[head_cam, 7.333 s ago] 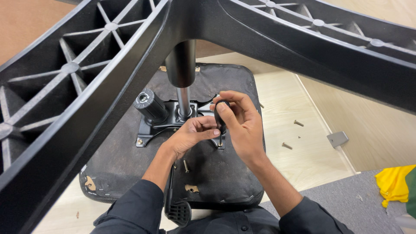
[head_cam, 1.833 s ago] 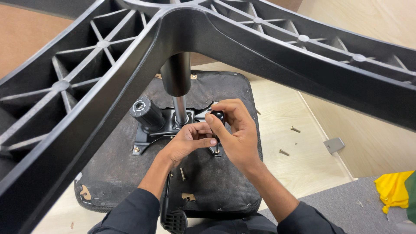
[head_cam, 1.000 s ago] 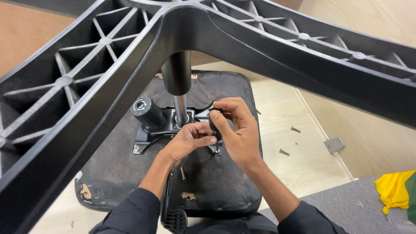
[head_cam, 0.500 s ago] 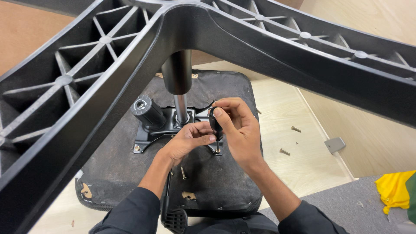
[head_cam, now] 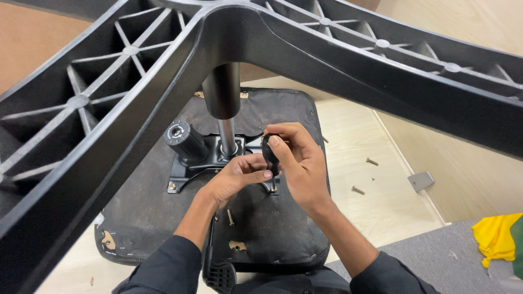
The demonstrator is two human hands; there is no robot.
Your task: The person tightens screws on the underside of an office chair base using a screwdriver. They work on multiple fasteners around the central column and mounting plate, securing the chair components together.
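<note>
An office chair lies upside down, its black seat underside (head_cam: 147, 212) facing up. A black metal mechanism plate (head_cam: 188, 169) with a round knob (head_cam: 182, 137) is fixed to it, and the gas column (head_cam: 224, 117) rises into the black star base (head_cam: 261, 43) close to the camera. My right hand (head_cam: 297, 163) grips the black handle of a screwdriver (head_cam: 271, 158) standing upright on a screw at the plate's right corner. My left hand (head_cam: 237, 177) steadies the shaft near the tip with its fingertips.
A loose screw (head_cam: 230, 217) lies on the seat below my left hand. Two more screws (head_cam: 372, 161) (head_cam: 357, 190) and a small grey bracket (head_cam: 421, 181) rest on the light wooden floor at right. A yellow cloth (head_cam: 498, 239) sits on grey carpet, lower right.
My right hand has shifted its grip on the screwdriver handle, turning it slightly. The left hand stays at the shaft. The chair has not moved.
</note>
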